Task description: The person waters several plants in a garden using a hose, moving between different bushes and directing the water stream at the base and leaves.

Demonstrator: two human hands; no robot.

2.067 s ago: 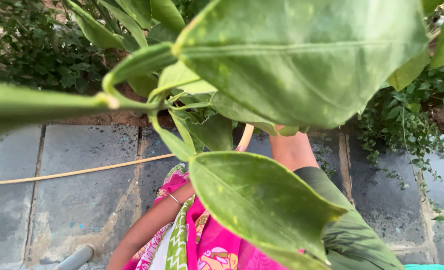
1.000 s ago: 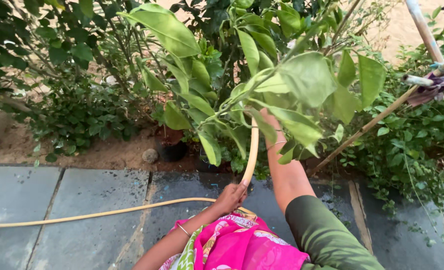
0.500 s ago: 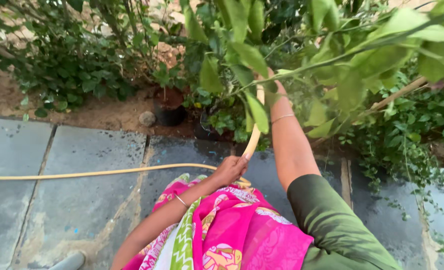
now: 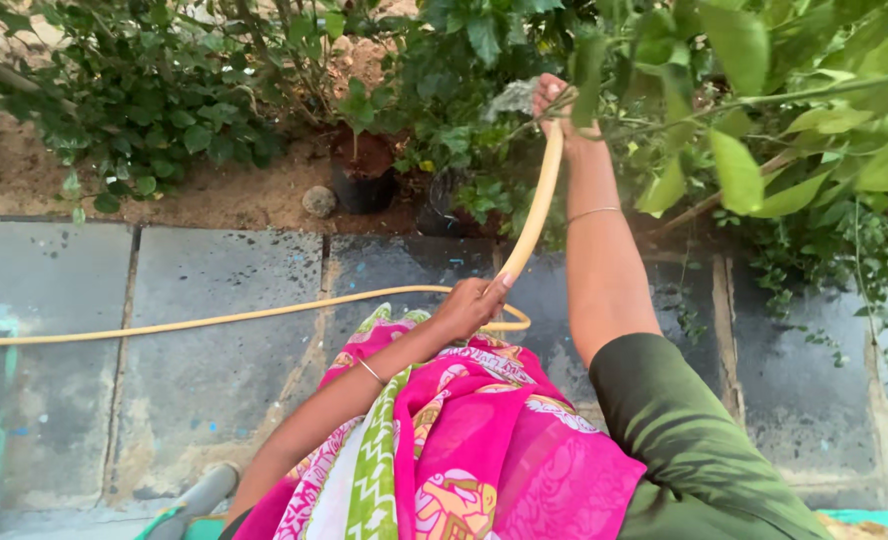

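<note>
My right hand, upper centre, grips yellow hose tip, now raised clear of leaves; left hand closed round hose lower.

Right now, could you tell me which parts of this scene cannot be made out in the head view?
- Nozzle end of the yellow hose: covered by the right hand and leaves.
- Far end of the hose: cut off by the left edge.
- Grey pipe: cut by the bottom edge.
- Black pot: rim partly hidden by foliage.
- Left hand: palm turned away, grip unclear.
</note>
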